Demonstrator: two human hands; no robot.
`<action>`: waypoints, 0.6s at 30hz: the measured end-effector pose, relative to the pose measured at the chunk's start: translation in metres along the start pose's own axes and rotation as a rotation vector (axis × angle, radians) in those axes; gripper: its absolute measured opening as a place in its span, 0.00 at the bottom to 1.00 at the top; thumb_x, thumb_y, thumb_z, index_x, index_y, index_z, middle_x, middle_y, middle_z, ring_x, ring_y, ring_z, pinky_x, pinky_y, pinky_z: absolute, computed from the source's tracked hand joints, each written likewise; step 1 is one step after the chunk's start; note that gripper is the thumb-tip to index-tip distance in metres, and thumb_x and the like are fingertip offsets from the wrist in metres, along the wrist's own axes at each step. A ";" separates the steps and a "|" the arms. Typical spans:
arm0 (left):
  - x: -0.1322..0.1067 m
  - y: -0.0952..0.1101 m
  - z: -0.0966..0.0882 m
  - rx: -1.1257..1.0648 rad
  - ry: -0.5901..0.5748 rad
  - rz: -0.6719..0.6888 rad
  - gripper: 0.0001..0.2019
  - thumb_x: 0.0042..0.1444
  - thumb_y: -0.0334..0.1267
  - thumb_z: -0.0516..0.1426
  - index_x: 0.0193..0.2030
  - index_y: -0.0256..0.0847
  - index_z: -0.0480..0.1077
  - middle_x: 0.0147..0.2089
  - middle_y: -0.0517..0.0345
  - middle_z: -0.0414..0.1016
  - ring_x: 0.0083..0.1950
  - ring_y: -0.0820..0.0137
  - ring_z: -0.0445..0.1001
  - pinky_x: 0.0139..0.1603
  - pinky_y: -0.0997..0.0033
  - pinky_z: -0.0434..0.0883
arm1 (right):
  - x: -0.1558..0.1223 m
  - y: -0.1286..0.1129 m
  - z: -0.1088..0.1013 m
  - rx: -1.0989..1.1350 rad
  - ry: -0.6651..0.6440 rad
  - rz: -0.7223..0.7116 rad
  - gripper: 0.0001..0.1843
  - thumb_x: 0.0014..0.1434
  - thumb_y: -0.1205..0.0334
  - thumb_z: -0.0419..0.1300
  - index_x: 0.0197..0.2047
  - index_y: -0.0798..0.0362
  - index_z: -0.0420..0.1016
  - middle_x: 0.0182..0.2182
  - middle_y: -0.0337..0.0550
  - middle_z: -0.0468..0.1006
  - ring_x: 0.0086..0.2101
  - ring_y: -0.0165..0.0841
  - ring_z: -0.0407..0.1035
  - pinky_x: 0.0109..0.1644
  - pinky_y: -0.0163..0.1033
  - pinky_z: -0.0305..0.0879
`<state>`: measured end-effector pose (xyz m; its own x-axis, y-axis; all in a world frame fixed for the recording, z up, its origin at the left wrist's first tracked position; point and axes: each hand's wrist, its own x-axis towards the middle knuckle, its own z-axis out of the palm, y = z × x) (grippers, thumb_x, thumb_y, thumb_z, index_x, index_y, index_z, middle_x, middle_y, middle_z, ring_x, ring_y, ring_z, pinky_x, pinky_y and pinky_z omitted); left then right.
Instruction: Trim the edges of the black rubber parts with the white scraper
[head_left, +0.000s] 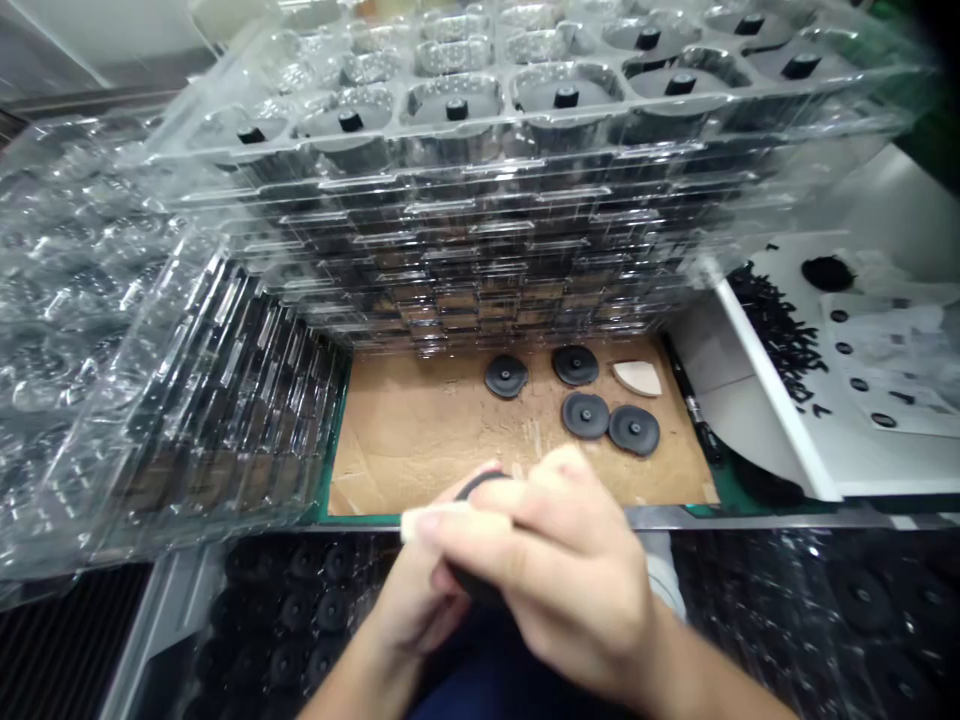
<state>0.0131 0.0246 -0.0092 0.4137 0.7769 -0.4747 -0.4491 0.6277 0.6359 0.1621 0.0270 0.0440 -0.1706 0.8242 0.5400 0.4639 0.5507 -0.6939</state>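
Close to my body, my left hand (pixel 412 595) is wrapped round a dark disc-shaped part (pixel 480 588), of which only bits of the edge show. My right hand (pixel 570 575) lies over it with its fingers bent and pressed in, hiding most of the part. A whitish cover or piece (pixel 415 524) shows at a fingertip of the right hand; I cannot make out which. Beyond the hands, several black discs with small centre hubs, one of them a black disc (pixel 586 415), lie on a cardboard sheet (pixel 420 430).
Stacked clear plastic trays (pixel 495 180) rise at the back, black parts in their pockets. More clear trays (pixel 90 330) stand left. At right, a white bin (pixel 870 450) holds small black pieces (pixel 780 330) and plastic bags. A cream-coloured piece (pixel 637 378) and a black pen (pixel 694 408) lie nearby.
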 end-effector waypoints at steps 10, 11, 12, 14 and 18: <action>-0.006 0.009 -0.009 -0.120 0.012 0.122 0.28 0.37 0.44 0.69 0.50 0.51 0.73 0.54 0.57 0.76 0.53 0.66 0.74 0.52 0.73 0.69 | -0.084 0.083 0.042 -0.047 -0.093 0.628 0.12 0.59 0.61 0.57 0.40 0.51 0.81 0.28 0.42 0.80 0.29 0.33 0.72 0.33 0.37 0.67; -0.005 0.008 -0.009 -0.130 -0.005 0.123 0.28 0.37 0.44 0.69 0.50 0.51 0.73 0.54 0.57 0.76 0.52 0.66 0.74 0.51 0.73 0.70 | -0.088 0.084 0.043 -0.043 -0.096 0.635 0.11 0.58 0.61 0.57 0.38 0.52 0.81 0.27 0.42 0.80 0.28 0.33 0.72 0.32 0.36 0.68; -0.004 0.006 -0.009 -0.138 -0.016 0.121 0.29 0.37 0.44 0.69 0.50 0.51 0.73 0.54 0.57 0.76 0.52 0.66 0.74 0.50 0.73 0.70 | -0.087 0.082 0.042 -0.040 -0.090 0.646 0.12 0.58 0.61 0.57 0.38 0.52 0.81 0.27 0.42 0.80 0.27 0.33 0.72 0.31 0.36 0.68; -0.002 0.003 -0.007 -0.139 -0.018 0.104 0.29 0.38 0.44 0.69 0.51 0.51 0.72 0.54 0.56 0.75 0.52 0.64 0.74 0.51 0.72 0.70 | -0.074 0.068 0.031 -0.041 -0.039 0.670 0.13 0.60 0.60 0.55 0.42 0.53 0.80 0.32 0.44 0.81 0.27 0.31 0.72 0.29 0.35 0.68; 0.000 0.001 -0.004 -0.108 0.000 0.067 0.32 0.39 0.43 0.69 0.54 0.49 0.69 0.54 0.54 0.75 0.53 0.62 0.73 0.56 0.67 0.67 | -0.030 0.018 0.006 -0.064 0.189 0.429 0.13 0.62 0.65 0.55 0.49 0.51 0.74 0.40 0.44 0.80 0.34 0.32 0.72 0.37 0.36 0.69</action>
<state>0.0096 0.0251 -0.0106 0.3799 0.8174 -0.4331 -0.5583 0.5759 0.5972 0.1706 0.0134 0.0128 0.2060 0.9339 0.2923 0.5113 0.1519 -0.8459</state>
